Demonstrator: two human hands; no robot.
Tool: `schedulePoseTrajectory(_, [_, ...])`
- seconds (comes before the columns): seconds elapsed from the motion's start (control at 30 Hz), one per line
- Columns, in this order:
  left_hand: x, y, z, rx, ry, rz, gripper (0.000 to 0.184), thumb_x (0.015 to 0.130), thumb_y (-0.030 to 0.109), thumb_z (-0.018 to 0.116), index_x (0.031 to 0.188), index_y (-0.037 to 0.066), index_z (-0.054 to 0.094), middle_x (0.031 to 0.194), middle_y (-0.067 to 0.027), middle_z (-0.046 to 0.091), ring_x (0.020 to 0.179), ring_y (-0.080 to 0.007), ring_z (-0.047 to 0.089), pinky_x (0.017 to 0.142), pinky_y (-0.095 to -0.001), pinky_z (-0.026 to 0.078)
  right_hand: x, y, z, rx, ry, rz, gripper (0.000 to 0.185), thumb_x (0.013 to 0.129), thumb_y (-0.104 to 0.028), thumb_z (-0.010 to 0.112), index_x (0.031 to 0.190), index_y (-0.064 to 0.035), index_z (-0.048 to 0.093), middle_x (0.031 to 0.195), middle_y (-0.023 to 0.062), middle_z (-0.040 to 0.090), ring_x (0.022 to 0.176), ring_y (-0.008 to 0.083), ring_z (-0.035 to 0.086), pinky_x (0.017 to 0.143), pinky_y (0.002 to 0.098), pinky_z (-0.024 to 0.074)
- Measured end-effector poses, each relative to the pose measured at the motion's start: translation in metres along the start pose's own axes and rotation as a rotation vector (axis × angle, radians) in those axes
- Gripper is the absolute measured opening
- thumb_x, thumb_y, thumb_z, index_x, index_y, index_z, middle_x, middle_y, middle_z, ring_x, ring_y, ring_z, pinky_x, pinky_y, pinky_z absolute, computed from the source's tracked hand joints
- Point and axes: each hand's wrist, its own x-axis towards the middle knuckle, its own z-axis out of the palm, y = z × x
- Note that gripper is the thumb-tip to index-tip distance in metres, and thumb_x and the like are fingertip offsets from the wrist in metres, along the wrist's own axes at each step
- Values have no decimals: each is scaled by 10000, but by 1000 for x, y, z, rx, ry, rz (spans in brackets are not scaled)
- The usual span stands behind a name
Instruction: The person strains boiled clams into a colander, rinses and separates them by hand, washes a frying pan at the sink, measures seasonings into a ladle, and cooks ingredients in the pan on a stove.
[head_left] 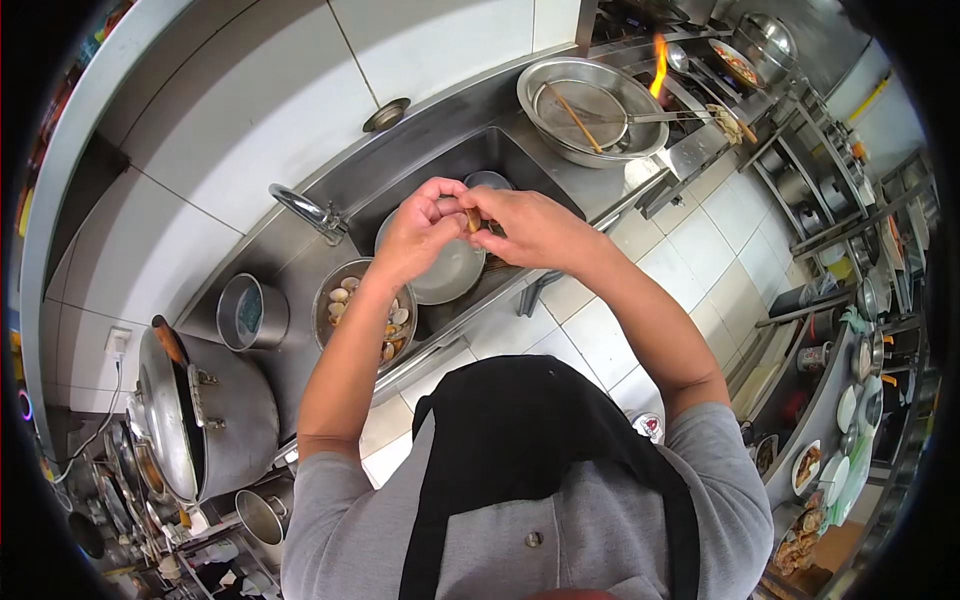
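Head view: shows L hand (428, 228) and R hand (522, 226) close together over sink (515, 160), both closed, fingertips pinching small shell (474, 219) btwn them. Can't tell if shell is open or shut; mostly hidden by fingers. Directly below, see pale bowl (447, 277) in sink, partly covered by hands, w/ smaller dish (487, 180) behind, also part-hidden.

Just beside, on L side, note clam bowl (326, 312) holding clams (340, 296), R part blocked by L forearm (345, 350). Farther L on worktop (287, 272): metal pot (252, 312) w/ bluish contents, then big lidded pot (240, 425) near wall outlet (117, 343). Behind sink edge, see faucet (312, 214), spout curving away L.

To R of sink, on worktop: lg. metal basin (545, 142) w/ strainer (588, 105) and wooden stick (572, 115) inside; strainer handle (672, 116) jutting over rim toward stove (687, 152). Near basin, lit flame (659, 68). Far R: rack (812, 190) w/ pots, plus plated food (806, 466) lower down.
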Motion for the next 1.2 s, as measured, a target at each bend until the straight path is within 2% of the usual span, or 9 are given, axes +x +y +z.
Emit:
schedulePoseTrajectory(0.27, [6, -2, 1, -16, -25, -3, 249, 914, -52, 518, 1152, 12, 481, 1007, -104, 650, 868, -155, 647, 793, -316, 543, -2, 2, -3, -23, 14, -2, 372, 848, -136, 671, 1168, -34, 512, 922, 161, 641, 846, 366, 640, 718, 435, 498])
schedulePoseTrajectory(0.33, [7, -6, -4, 9, -69, -23, 283, 925, 14, 552, 1195, 58, 484, 1116, -81, 642, 987, -157, 634, 880, -336, 529, -3, 2, -2, -33, 21, -8, 368, 845, -137, 673, 1159, -32, 512, 918, 163, 639, 843, 367, 640, 713, 437, 497])
schedulePoseTrajectory(0.43, [7, -9, -4, -15, -74, -37, 291, 921, 16, 556, 1199, 60, 484, 1117, -81, 645, 990, -157, 635, 876, -335, 530, -4, 2, -4, -47, 28, -12, 358, 837, -140, 680, 1135, -30, 514, 912, 164, 638, 838, 369, 640, 708, 438, 497])
schedulePoseTrajectory(0.53, [7, -10, -4, -45, -85, -46, 304, 914, 7, 553, 1206, 57, 484, 1111, -87, 648, 987, -161, 639, 871, -340, 530, -5, -1, -4, -55, 31, -8, 348, 829, -145, 687, 1111, -28, 519, 907, 167, 638, 833, 371, 640, 708, 438, 498])
schedulePoseTrajectory(0.6, [6, -8, 0, -66, -69, -48, 311, 901, -19, 552, 1198, 37, 478, 1096, -111, 652, 960, -167, 644, 842, -333, 534, -5, -6, -7, -14, 52, 7, 256, 820, -126, 665, 1005, -15, 527, 898, 171, 658, 850, 374, 644, 727, 462, 499])
schedulePoseTrajectory(0.83, [6, -11, 1, -72, -65, -55, 306, 908, -17, 530, 1203, 14, 458, 1104, -158, 655, 948, -195, 656, 815, -337, 545, -7, -9, -9, 1, 29, 18, 257, 821, -125, 653, 1012, -6, 530, 899, 167, 660, 851, 368, 643, 733, 450, 499])
schedulePoseTrajectory(0.97, [7, -14, 5, -83, -38, -52, 293, 914, -12, 507, 1202, 8, 457, 1100, -162, 656, 949, -201, 658, 815, -336, 546, -7, -8, -9, 8, 15, 60, 292, 816, -134, 659, 1038, 1, 528, 903, 169, 656, 860, 357, 643, 742, 440, 499])
schedulePoseTrajectory(1.03, [6, -10, 7, -95, -50, -83, 360, 867, -67, 444, 1219, 5, 473, 1099, -133, 636, 967, -196, 646, 845, -342, 531, -8, -6, -8, 17, 8, 80, 303, 815, -139, 660, 1048, 4, 528, 904, 169, 656, 861, 354, 642, 744, 438, 499])
schedulePoseTrajectory(1.2, [4, -12, 6, -25, -22, -99, 298, 892, -27, 506, 1189, -28, 526, 1065, -130, 655, 891, -171, 649, 792, -316, 536, -9, -1, -5, 90, 62, 152, 295, 832, -156, 639, 1046, 5, 517, 922, 168, 658, 866, 355, 642, 751, 431, 502])
